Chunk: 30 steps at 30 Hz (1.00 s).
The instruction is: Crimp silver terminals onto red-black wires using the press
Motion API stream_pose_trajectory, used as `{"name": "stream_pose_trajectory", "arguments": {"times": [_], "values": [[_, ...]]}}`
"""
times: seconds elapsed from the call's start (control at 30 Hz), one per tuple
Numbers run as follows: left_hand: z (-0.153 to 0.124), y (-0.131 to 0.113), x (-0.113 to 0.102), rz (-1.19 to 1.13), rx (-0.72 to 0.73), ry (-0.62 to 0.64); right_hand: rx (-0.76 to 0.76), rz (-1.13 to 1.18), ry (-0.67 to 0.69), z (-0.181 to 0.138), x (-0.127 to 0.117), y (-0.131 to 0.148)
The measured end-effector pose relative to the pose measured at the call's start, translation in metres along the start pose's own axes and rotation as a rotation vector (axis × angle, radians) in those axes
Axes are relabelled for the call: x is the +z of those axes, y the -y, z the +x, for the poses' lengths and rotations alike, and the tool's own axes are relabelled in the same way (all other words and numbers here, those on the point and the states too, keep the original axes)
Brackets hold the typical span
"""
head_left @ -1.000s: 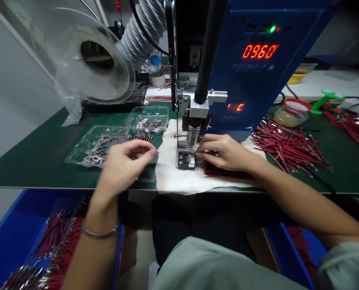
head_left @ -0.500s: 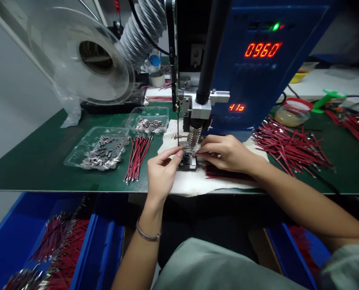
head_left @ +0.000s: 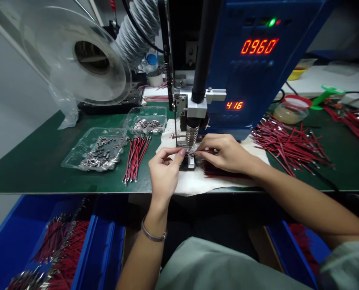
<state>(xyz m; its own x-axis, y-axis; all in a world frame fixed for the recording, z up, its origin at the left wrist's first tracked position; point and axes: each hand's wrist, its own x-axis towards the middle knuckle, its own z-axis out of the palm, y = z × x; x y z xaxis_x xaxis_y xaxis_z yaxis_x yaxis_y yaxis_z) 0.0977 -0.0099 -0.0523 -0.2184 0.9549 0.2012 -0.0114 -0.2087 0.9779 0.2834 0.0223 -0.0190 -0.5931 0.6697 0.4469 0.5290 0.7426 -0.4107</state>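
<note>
At the small metal jig [head_left: 191,162] my two hands meet from either side, beneath the spring-wrapped head [head_left: 192,135] of the blue machine. My left hand [head_left: 164,173] pinches thumb against forefinger at the jig's left edge; whatever is between those fingertips is too small to make out. From the right, my right hand [head_left: 224,153] grips a thin red wire [head_left: 193,153] whose end points at the jig. Below this hand, a row of red and black wires [head_left: 220,172] lies on the white cloth [head_left: 187,184], partly covered by the hand.
Clear trays of small metal parts [head_left: 94,131] stand left, beside a bundle of finished-looking red wires [head_left: 136,157]. A large pile of red wires [head_left: 288,143] lies right. The blue machine [head_left: 242,76] rises behind. Blue bins [head_left: 90,241] sit below the table edge.
The lower display went from an unclear reading to 416. My left hand has shifted slightly right towards the jig, while the whole view has moved a little. Both hands keep their pinch.
</note>
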Motion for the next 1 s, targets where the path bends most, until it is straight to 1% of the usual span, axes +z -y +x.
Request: {"name": "stream_pose_trajectory", "arguments": {"times": [0.17,0.37,0.53,0.77,1.0], "values": [[0.0014,-0.0015,0.0007,-0.023,-0.035,0.017,-0.017,0.031,-0.011,-0.0005,0.0008,0.0009],[-0.0015,0.0004,0.002,0.045,0.017,0.011,-0.02,0.028,-0.026,0.0009,0.0016,0.0008],[-0.0024,0.0028,0.0034,-0.004,0.038,-0.01,-0.035,0.04,-0.053,0.0009,0.0029,0.0002],[-0.003,0.0041,0.0036,-0.009,0.04,-0.016,-0.029,0.046,-0.044,0.0,0.0025,0.0002],[-0.0031,0.0036,0.0039,0.012,0.056,-0.021,-0.019,0.033,-0.002,0.0012,0.0032,0.0]]}}
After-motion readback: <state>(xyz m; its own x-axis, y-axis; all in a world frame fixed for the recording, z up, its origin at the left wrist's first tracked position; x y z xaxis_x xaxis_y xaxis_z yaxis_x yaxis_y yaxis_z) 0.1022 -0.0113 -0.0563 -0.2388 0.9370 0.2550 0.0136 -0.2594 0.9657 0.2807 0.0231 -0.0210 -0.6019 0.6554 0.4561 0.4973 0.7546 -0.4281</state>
